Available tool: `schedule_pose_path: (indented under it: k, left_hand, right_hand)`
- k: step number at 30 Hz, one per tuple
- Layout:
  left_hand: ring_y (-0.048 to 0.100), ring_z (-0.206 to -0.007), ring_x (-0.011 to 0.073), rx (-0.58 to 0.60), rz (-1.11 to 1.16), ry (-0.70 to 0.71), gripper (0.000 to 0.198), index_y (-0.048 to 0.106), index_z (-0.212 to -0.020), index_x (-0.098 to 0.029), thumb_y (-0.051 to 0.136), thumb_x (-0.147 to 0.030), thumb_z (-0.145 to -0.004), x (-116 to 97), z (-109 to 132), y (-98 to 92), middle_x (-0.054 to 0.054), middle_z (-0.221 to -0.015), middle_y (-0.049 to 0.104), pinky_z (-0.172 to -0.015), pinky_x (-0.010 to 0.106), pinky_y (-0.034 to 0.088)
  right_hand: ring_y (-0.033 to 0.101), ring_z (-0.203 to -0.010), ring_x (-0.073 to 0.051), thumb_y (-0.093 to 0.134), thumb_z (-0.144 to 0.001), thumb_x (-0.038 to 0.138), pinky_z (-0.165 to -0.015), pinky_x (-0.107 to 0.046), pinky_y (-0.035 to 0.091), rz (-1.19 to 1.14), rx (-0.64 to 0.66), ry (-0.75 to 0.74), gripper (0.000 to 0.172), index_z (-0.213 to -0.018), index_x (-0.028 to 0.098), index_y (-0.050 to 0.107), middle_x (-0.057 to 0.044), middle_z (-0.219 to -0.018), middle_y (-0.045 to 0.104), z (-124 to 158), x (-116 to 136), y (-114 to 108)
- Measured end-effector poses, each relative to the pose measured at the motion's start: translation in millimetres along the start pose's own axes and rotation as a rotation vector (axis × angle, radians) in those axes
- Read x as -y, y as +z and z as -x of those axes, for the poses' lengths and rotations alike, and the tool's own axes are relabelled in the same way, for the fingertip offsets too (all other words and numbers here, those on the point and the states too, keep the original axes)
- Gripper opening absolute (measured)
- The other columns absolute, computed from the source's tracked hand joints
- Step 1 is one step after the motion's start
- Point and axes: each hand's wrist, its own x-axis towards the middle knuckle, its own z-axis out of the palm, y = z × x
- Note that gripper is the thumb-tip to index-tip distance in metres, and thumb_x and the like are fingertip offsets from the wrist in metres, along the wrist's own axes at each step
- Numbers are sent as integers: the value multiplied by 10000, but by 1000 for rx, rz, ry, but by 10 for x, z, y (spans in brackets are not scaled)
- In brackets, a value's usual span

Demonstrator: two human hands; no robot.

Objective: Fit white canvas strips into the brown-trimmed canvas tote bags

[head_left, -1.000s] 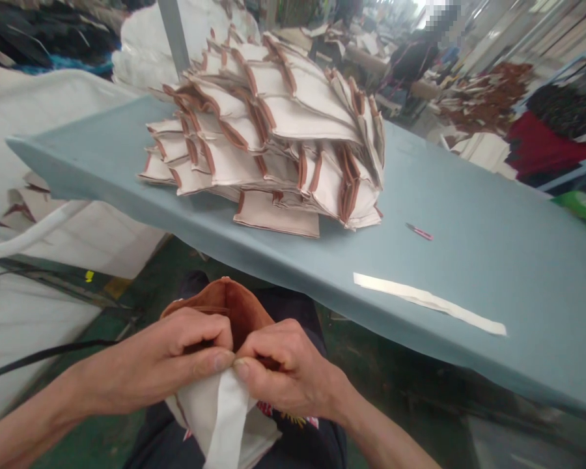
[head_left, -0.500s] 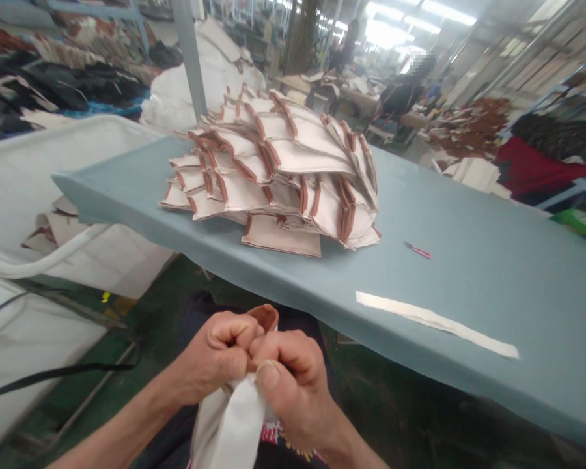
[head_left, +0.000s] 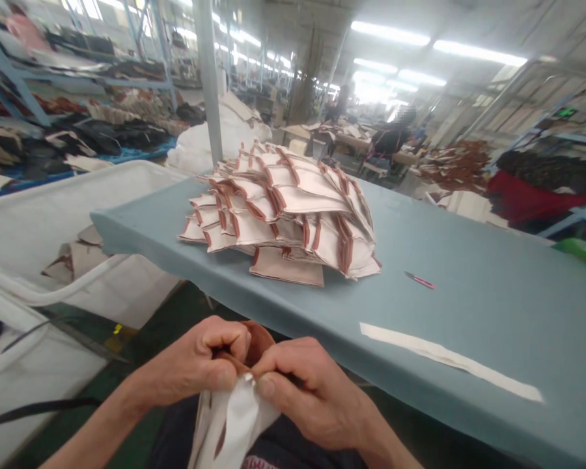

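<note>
My left hand (head_left: pixel 208 358) pinches the brown edge of a cream fabric piece (head_left: pixel 239 417) above my lap. Close beside it, my right hand (head_left: pixel 303 384) grips the same piece, thumb and fingers pressed together. A brown flap (head_left: pixel 260 342) curves up behind the fingers, and the cream cloth hangs down below both hands. Beyond them, a large pile of cream pieces with brown edges (head_left: pixel 293 208) lies on the blue-green table (head_left: pixel 459 312).
A pink-handled tool (head_left: pixel 420 281) and a long cream strip (head_left: pixel 449 358) lie on the table at the right. White bins (head_left: pixel 141 176) stand at the left. A grey post (head_left: pixel 209 85) rises behind the table. A person (head_left: pixel 390 140) is in the background.
The view has tilted up, so the table and pile appear lower. My hands have moved slightly apart on the cloth, and more of the brown edge shows between them.
</note>
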Motion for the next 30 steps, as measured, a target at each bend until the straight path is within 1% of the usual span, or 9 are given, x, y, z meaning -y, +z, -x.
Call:
schedule_pose_path:
  k: [2,5,9,13,16,19,25,28,30]
  left_hand:
    - [360,-631,131,17,-45,-5,700,453,-660,-211,601,-832,-946,-130,-12,-10,-56,-669,442,-564,272,285]
    - [371,-662,148,28,-132,-22,730,481,-701,-212,374,-864,-1010,-325,-65,19,-50,-707,438,-620,287,314]
    - [378,-693,162,42,-236,-78,684,441,-719,-229,291,-795,-1073,-455,-152,70,-51,-728,414,-667,297,336]
    - [324,-662,150,98,-172,-85,677,391,-695,-235,315,-791,-1074,-426,-198,66,-62,-697,360,-629,301,307]
    - [235,-626,136,188,-135,-105,660,292,-690,-244,361,-776,-1075,-400,-193,47,-72,-688,253,-573,310,241]
    - [225,-616,129,208,-170,-166,657,313,-694,-241,402,-777,-1064,-396,-175,40,-71,-688,242,-548,320,194]
    - [214,-586,111,175,-46,-176,683,327,-655,-235,516,-777,-1026,-296,-168,77,-80,-646,251,-523,312,169]
    - [199,-551,97,123,31,-170,715,314,-617,-237,586,-788,-983,-249,-174,110,-89,-600,243,-489,300,153]
    - [201,-539,91,112,29,-171,736,318,-595,-238,594,-819,-951,-265,-187,141,-92,-578,242,-484,295,158]
  right_hand:
    - [455,-589,-94,578,-1084,366,-588,-215,366,25,3,-5,346,-829,169,704,37,-679,562,-33,2,-43]
    - [478,-602,-100,574,-1095,365,-599,-224,371,89,21,-36,363,-806,175,685,34,-685,574,-73,37,-100]
    - [475,-597,-118,514,-1126,433,-606,-244,387,180,37,-56,441,-773,197,634,21,-680,590,-109,102,-153]
    - [483,-600,-127,480,-1133,412,-621,-254,387,249,43,-94,432,-759,216,571,19,-677,588,-111,92,-166]
    - [393,-562,-120,519,-1113,348,-595,-273,312,353,23,-91,433,-703,229,451,44,-624,501,-90,21,-172]
    - [380,-579,-121,563,-1087,323,-591,-286,261,405,-3,-69,438,-691,230,399,50,-629,447,-69,-62,-177]
    - [346,-564,-97,578,-1056,350,-587,-262,284,120,3,18,436,-677,221,405,70,-629,388,-36,-135,-120]
    - [399,-593,-107,546,-1078,427,-582,-247,317,-11,49,118,419,-723,220,464,60,-656,433,21,-121,-83]
    - [476,-646,-119,525,-1101,447,-632,-242,371,6,51,161,416,-757,215,505,45,-697,511,71,-107,-74]
